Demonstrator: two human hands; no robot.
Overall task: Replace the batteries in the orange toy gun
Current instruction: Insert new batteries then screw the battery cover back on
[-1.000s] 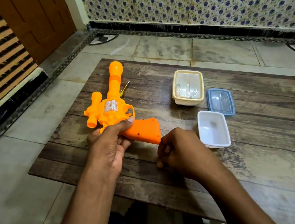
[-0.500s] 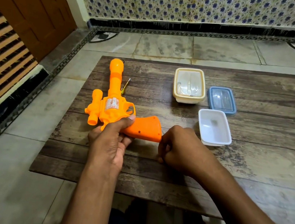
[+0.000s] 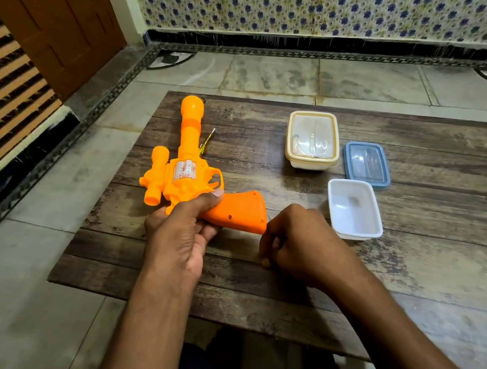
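Note:
The orange toy gun (image 3: 186,170) lies on its side over the left part of the wooden board (image 3: 411,270), barrel pointing away from me. My left hand (image 3: 180,235) grips it where the body meets the handle, thumb on top. My right hand (image 3: 299,242) rests curled on the board just right of the handle's butt, fingers closed; whether it holds anything is hidden. A small screwdriver with a yellow-green handle (image 3: 206,143) lies beside the barrel, partly hidden by it.
A cream-lidded box (image 3: 312,141) stands at the back middle of the board. To its right lies a blue-rimmed lid (image 3: 366,165), and an open white tub (image 3: 354,209) sits nearer, right of my right hand. Tiled floor surrounds the board; a wooden door stands far left.
Both hands and the gun have stayed almost still; only the view has shifted slightly.

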